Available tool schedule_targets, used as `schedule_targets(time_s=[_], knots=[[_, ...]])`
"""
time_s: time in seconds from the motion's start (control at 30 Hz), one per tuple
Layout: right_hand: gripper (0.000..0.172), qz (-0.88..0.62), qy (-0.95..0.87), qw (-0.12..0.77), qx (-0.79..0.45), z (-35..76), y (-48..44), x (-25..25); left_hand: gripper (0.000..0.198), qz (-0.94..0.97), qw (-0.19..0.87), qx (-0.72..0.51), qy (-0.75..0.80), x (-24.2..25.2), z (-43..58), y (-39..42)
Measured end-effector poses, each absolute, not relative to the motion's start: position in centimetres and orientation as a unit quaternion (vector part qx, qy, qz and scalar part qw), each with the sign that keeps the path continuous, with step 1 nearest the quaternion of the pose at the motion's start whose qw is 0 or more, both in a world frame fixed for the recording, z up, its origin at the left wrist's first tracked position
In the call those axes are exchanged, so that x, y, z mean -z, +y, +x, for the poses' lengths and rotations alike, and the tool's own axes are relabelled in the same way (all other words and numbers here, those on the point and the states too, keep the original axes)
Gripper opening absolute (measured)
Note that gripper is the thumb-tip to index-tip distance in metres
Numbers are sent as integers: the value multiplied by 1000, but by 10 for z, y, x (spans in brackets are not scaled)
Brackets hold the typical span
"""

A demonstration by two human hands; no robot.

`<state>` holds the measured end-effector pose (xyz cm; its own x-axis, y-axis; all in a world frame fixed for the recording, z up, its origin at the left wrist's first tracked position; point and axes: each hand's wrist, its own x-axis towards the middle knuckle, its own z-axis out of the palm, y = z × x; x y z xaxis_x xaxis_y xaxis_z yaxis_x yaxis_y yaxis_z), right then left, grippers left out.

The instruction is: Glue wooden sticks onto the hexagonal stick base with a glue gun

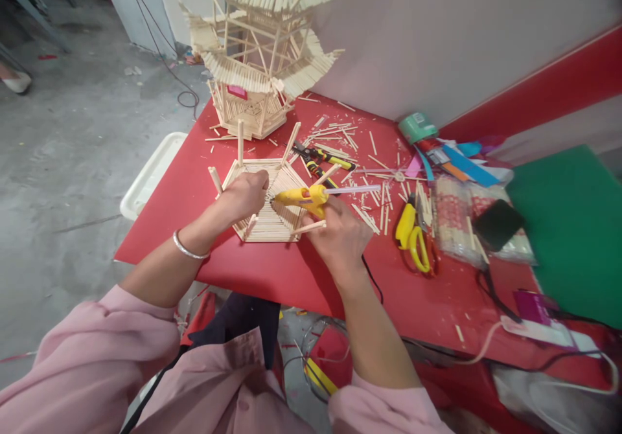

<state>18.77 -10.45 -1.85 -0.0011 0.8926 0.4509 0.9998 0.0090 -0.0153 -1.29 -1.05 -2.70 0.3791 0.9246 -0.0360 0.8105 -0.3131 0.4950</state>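
Observation:
A flat hexagonal base of wooden sticks (pixel 272 217) with upright posts lies on the red table (pixel 272 272). My left hand (pixel 245 194) rests on it with fingers curled, pinching something small I cannot make out at the panel's middle. My right hand (pixel 340 236) grips a yellow glue gun (pixel 304 197), its nozzle pointing left at the spot by my left fingertips. A clear glue stick juts out the gun's back to the right.
A tall stick-built tower model (pixel 257 52) stands at the table's far end. Yellow-handled pliers (pixel 325 159), yellow scissors (pixel 413 236), loose sticks, a tape roll (pixel 416 126), stick packets (pixel 457 220) and green card (pixel 573 227) lie right. A white tray (pixel 150 175) sits left, below.

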Motion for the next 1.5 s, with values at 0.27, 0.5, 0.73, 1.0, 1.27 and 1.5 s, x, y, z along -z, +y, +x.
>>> schedule_targets(time_s=[0.27, 0.5, 0.73, 1.0, 1.27, 1.5], knots=[[29, -684, -693, 157, 162, 188, -104, 17, 23, 792, 232, -102, 555, 22, -11, -11], [28, -677, -691, 169, 188, 188, -102, 18, 21, 787, 243, -117, 554, 21, -11, -12], [30, -682, -694, 157, 169, 187, -101, 15, 19, 787, 242, -118, 556, 20, -10, -11], [29, -678, -698, 149, 174, 188, -101, 15, 20, 787, 250, -115, 552, 18, -10, -12], [28, -680, -702, 132, 167, 188, -100, 14, 18, 787, 252, -115, 550, 17, -9, -11], [26, -676, -706, 131, 166, 188, -101, 12, 20, 787, 250, -101, 555, 15, -9, -11]])
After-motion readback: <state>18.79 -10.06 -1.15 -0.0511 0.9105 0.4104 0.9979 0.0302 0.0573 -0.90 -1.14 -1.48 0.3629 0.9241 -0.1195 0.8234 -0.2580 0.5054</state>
